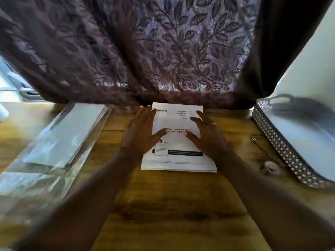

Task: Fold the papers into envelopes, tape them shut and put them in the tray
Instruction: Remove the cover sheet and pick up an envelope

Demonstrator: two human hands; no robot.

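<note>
Left hand (140, 131) and right hand (206, 134) lie flat with fingers spread on the paper stack (178, 160), grasping nothing. The stack sits mid-tabletop (172, 205), with the tray (282, 147) at 3 o'clock. Risk: loose sheets may slide or lift together, skewing the first fold.

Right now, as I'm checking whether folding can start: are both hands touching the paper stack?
Touching. The head view shows the left hand and right hand lying flat, fingers spread, on the paper stack.

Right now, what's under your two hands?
A stack of printed papers on the wooden table; left hand and right hand lie flat, hiding some print.
</note>
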